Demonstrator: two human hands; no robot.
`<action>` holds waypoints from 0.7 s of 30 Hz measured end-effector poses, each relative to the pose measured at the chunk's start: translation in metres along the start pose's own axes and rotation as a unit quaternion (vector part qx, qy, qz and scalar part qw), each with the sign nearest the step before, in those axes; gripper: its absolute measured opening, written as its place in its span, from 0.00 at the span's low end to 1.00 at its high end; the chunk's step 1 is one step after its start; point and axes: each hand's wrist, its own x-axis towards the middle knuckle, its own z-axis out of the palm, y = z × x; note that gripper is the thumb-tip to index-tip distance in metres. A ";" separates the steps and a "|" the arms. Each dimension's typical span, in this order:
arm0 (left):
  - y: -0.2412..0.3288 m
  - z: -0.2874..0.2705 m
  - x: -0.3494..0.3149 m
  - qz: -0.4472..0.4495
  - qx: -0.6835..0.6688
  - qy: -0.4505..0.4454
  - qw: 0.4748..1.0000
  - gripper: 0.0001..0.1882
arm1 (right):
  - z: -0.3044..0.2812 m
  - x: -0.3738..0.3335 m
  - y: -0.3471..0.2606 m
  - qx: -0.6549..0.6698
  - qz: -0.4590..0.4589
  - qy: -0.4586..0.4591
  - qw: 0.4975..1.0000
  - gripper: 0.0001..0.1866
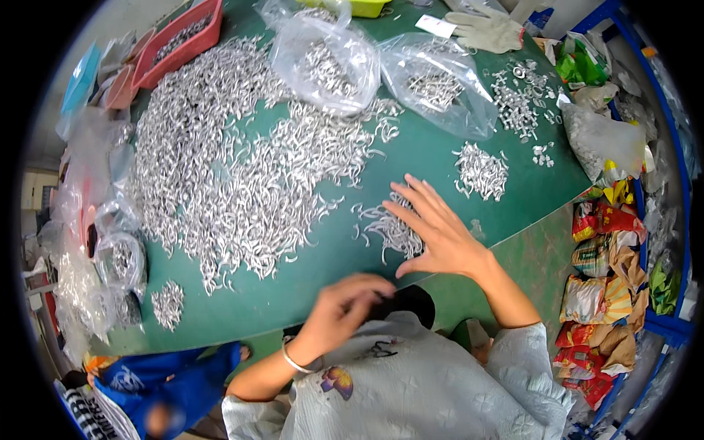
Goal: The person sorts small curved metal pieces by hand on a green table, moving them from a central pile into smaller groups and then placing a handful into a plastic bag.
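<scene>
We seem to be sorting: our right hand (444, 238) holds its fingers open over the small pile of curved metal pieces (390, 233) on the counter (429, 158); our left hand (337, 314) half-curls, contents unclear; next likely calls for drawing the right fingers together

A workshop: silvery parts (257, 194) heaped on a green table (429, 158), packed bags (592, 299) by a blue rack (671, 330)

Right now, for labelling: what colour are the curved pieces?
The curved pieces are silvery; best: head view.
</scene>
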 end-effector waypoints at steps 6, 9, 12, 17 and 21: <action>-0.076 0.044 0.006 -0.208 -0.496 -0.145 0.830 0.21 | 0.006 0.007 -0.003 -0.007 -0.017 0.002 1.000 0.47; -0.082 0.062 0.020 -0.224 -0.525 -0.166 0.804 0.27 | 0.007 0.008 -0.003 -0.026 -0.037 0.011 0.999 0.41; -0.093 0.070 0.035 -0.214 -0.584 -0.172 0.764 0.33 | 0.009 0.007 -0.004 -0.014 -0.031 0.027 0.999 0.35; -0.119 0.082 0.061 -0.140 -0.706 -0.184 0.670 0.35 | 0.021 -0.004 -0.011 -0.014 0.000 0.066 0.998 0.28; -0.106 0.084 0.062 -0.116 -0.767 -0.124 0.619 0.35 | 0.025 -0.011 -0.019 -0.023 0.015 0.086 0.996 0.27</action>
